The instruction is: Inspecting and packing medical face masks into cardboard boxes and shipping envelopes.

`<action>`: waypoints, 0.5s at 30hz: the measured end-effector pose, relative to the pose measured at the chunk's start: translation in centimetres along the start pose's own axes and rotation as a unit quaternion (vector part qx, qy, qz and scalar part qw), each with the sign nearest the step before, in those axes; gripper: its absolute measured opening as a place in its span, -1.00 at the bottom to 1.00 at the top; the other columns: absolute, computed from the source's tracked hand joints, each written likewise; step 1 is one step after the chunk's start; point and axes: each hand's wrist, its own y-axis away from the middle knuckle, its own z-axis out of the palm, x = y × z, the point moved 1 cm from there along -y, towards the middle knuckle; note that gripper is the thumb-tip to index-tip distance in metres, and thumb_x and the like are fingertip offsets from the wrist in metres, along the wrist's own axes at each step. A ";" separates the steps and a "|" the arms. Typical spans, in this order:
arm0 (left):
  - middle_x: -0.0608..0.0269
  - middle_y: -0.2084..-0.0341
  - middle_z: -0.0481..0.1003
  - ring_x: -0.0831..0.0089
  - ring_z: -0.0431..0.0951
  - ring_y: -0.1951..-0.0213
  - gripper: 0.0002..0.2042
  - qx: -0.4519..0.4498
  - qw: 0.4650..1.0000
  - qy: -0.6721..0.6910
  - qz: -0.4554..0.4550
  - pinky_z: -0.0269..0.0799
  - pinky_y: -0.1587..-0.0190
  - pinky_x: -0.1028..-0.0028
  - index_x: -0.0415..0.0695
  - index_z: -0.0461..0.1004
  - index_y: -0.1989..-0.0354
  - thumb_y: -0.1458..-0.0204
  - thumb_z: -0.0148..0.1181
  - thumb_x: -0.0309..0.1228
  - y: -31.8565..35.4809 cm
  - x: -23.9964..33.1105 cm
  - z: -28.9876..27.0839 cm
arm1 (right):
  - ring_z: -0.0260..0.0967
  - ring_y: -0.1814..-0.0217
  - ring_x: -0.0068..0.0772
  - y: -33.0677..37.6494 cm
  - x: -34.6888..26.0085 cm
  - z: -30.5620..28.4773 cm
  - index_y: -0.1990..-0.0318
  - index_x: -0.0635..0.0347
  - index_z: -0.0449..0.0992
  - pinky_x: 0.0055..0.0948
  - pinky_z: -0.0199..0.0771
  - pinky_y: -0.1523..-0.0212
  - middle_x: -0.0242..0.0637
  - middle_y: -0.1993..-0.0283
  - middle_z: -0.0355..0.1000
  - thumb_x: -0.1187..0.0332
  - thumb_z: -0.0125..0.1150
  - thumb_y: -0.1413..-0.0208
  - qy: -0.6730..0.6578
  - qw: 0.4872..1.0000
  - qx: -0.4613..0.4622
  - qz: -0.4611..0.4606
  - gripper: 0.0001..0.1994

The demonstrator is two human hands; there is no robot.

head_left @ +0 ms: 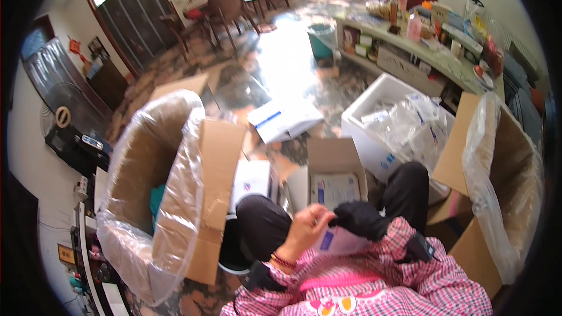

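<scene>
White packet held between bare left hand and gloved right hand.

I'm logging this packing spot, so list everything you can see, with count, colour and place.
Lined carton: one, brown with clear plastic liner, left.
Second lined carton: one, brown, clear liner, right.
Small open box: one, brown, holding white packets, centre floor.
Foam box: one, white, full of clear packets, right of centre.
Flat white cartons: a few, on the floor behind.
Shelf: one, pale, cluttered, upper right.
Chairs: several, dark wood, far back.
White packet: one, with a blue patch, held in both hands.
Left hand: bare.
Right hand: black glove.
</scene>
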 end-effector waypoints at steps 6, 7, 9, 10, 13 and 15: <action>0.42 0.67 0.33 0.71 0.23 0.57 -0.86 0.010 0.995 0.054 -0.079 0.15 0.53 0.60 -0.22 0.51 0.40 -0.19 0.21 -0.44 0.6 -0.4 1.5 | 0.53 0.33 -0.09 0.7 0.1 1.5 0.34 -0.01 0.64 -0.14 0.46 0.34 -0.22 0.37 0.56 -0.04 0.19 -0.11 0.002 0.998 -0.010 0.056 -0.68; 0.42 0.67 0.33 0.71 0.23 0.57 -0.86 0.015 0.996 0.053 -0.073 0.15 0.53 0.60 -0.22 0.51 0.40 -0.19 0.21 -0.44 0.5 -0.5 1.7 | 0.54 0.33 -0.11 0.7 -0.4 1.4 0.34 -0.01 0.64 -0.15 0.46 0.34 -0.22 0.36 0.56 -0.01 0.21 -0.10 0.020 0.998 0.008 0.063 -0.70; 0.47 0.66 0.30 0.72 0.19 0.54 -0.81 0.032 0.984 0.140 -0.107 0.13 0.52 0.59 -0.25 0.46 0.43 -0.22 0.18 -0.43 0.6 -1.0 2.4 | 0.53 0.35 -0.12 0.6 -0.7 1.3 0.35 -0.02 0.64 -0.15 0.45 0.36 -0.23 0.39 0.55 0.06 0.22 -0.08 0.040 0.998 0.018 0.045 -0.76; 0.56 0.63 0.28 0.76 0.17 0.51 -0.79 0.036 0.977 0.176 -0.118 0.11 0.49 0.63 -0.24 0.45 0.45 -0.24 0.17 -0.43 0.6 -1.9 2.9 | 0.53 0.37 -0.13 0.5 -0.9 1.1 0.35 -0.03 0.63 -0.15 0.44 0.38 -0.25 0.42 0.54 0.13 0.23 -0.06 0.057 0.998 0.027 0.032 -0.82; 0.55 0.54 0.38 0.78 0.25 0.45 -0.82 0.015 0.963 0.231 -0.139 0.17 0.41 0.69 -0.22 0.49 0.39 -0.26 0.14 -0.42 0.1 -3.3 3.5 | 0.50 0.42 -0.15 0.0 -2.6 -0.5 0.39 -0.04 0.59 -0.14 0.40 0.41 -0.27 0.48 0.50 0.27 0.22 0.01 0.165 0.983 0.050 -0.055 -0.92; 0.54 0.52 0.40 0.78 0.28 0.44 -0.81 0.002 0.944 0.291 -0.158 0.19 0.40 0.69 -0.22 0.49 0.38 -0.27 0.13 -0.41 -0.1 -5.4 4.5 | 0.48 0.44 -0.17 0.0 -2.3 -0.2 0.40 -0.02 0.57 -0.16 0.39 0.41 -0.28 0.49 0.47 0.31 0.21 0.05 0.187 0.976 0.066 -0.089 -0.93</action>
